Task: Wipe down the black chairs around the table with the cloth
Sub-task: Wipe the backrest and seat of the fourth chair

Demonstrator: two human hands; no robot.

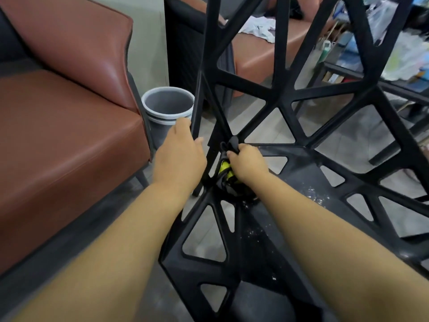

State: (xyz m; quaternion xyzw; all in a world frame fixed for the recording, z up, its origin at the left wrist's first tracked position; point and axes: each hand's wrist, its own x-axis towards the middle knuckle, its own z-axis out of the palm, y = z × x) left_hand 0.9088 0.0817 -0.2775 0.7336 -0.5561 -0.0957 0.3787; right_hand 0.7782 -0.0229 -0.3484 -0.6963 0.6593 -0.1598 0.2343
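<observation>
A black plastic chair (274, 247) with triangular cut-outs fills the middle and right of the head view; its seat carries white specks of dust. My right hand (249, 162) is shut on a dark cloth with yellow patches (226, 173), pressed where the seat meets the backrest on the chair's left side. My left hand (180, 156) rests against the left edge strut of the backrest, fingers curled around it.
A brown leather armchair (69, 135) stands close on the left. A grey bin (166, 110) sits on the floor between it and the chair. Behind are a brown sofa with a white cloth (262, 26) and a cluttered dark table (394, 73) at right.
</observation>
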